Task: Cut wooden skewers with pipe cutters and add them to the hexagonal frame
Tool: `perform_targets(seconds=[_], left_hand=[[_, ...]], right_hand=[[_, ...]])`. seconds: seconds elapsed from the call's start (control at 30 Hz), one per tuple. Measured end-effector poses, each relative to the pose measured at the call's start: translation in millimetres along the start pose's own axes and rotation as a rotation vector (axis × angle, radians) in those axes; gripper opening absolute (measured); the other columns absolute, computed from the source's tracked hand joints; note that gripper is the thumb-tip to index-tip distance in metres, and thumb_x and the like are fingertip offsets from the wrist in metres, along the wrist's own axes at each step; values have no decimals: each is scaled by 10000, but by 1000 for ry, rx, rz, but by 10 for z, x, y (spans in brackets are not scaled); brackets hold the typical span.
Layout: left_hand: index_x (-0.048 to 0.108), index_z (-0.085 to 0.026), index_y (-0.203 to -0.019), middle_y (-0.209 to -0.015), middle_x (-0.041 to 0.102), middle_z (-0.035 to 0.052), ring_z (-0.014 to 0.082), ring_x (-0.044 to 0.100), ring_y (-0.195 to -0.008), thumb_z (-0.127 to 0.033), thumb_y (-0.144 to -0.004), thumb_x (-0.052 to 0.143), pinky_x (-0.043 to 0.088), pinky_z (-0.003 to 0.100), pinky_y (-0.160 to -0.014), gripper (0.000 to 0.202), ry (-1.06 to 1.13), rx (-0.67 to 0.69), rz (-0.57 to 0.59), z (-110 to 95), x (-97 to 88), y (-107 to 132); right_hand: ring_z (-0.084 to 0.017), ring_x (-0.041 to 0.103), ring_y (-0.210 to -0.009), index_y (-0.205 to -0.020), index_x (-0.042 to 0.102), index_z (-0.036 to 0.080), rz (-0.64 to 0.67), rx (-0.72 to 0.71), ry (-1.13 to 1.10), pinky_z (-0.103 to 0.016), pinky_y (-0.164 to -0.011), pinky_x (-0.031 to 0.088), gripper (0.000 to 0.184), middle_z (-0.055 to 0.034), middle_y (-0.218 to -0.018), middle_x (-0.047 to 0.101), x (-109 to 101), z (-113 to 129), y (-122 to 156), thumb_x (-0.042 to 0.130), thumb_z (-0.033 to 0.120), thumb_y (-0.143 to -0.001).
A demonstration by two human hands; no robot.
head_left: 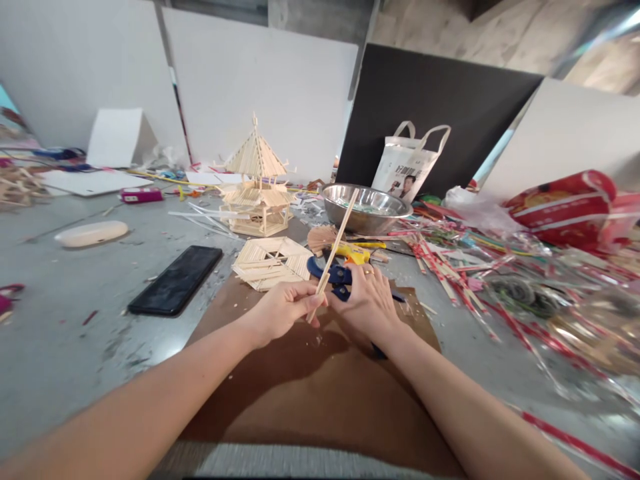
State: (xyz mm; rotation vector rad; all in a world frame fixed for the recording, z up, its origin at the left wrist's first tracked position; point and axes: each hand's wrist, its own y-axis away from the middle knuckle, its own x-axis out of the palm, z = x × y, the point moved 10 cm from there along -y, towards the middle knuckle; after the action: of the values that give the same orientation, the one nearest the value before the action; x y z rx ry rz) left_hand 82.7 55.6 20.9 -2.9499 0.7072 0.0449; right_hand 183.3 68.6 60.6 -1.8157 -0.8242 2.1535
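My left hand (287, 308) is closed in a pinch on thin wooden sticks (341, 233), which slant up and to the right. Close beside it, my right hand (367, 297) is wrapped over a dark blue hand cutter (339, 275). The cutter's head shows left of the fingers, near the lower part of the sticks; much of its handle is hidden under the palm. Just beyond the right hand lies a yellow glue gun (353, 252). A flat polygonal panel of wooden sticks (273, 263) rests ahead of my left hand. Both hands are above a brown mat (280, 400).
A tiered stick pavilion model (257, 193) stands behind the panel. Right of it are a steel bowl (367, 208) and a white bag (407, 163). A black phone (176, 280) and white case (91, 234) lie left. Red-and-white wrappers (445, 270) litter the right side.
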Motion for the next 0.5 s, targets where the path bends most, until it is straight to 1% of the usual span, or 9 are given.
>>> perform_targets(seconds=[0.07, 0.13, 0.27, 0.33, 0.4, 0.5], left_hand=[[577, -129, -749, -626, 544, -9, 85, 513, -532, -337, -730, 501, 408, 237, -595, 222, 16, 3, -43, 19, -24, -10], [585, -125, -765, -626, 547, -3, 87, 510, -546, -333, -734, 498, 403, 235, -601, 228, 52, 10, -84, 28, -54, -19], [573, -118, -743, -599, 547, -3, 83, 497, -532, -341, -704, 536, 400, 226, -577, 229, 201, -22, -195, 97, -146, -24], [568, -116, -734, -596, 545, -4, 83, 496, -533, -347, -679, 562, 406, 226, -571, 238, 259, -39, -238, 134, -190, -29], [567, -115, -724, -593, 540, -11, 78, 493, -527, -347, -656, 584, 412, 224, -568, 242, 287, -59, -287, 173, -254, -34], [565, -111, -710, -593, 538, -18, 67, 483, -495, -339, -627, 610, 410, 212, -537, 247, 298, -90, -335, 219, -340, -42]], right_hand=[[-264, 415, -921, -1006, 456, 146, -35, -32, 12, -385, -786, 306, 524, -117, -964, 499, -54, 75, 19, 467, 524, -643], [-272, 409, -920, -1005, 461, 140, -48, -45, 22, -392, -783, 303, 535, -126, -976, 490, -97, 126, 29, 467, 531, -641], [-285, 403, -944, -1026, 463, 131, -31, -65, 12, -414, -803, 288, 559, -136, -988, 495, -139, 203, 39, 465, 538, -642], [-290, 406, -961, -1037, 467, 129, 24, -72, -23, -425, -817, 283, 584, -140, -999, 503, -112, 219, 40, 443, 567, -650], [-282, 426, -961, -1046, 473, 134, 119, -80, -101, -422, -816, 299, 583, -137, -998, 519, -47, 214, 35, 396, 582, -682], [-231, 483, -915, -1003, 510, 174, 305, -101, -328, -371, -784, 351, 437, -100, -960, 556, 67, 164, 6, 378, 501, -745]])
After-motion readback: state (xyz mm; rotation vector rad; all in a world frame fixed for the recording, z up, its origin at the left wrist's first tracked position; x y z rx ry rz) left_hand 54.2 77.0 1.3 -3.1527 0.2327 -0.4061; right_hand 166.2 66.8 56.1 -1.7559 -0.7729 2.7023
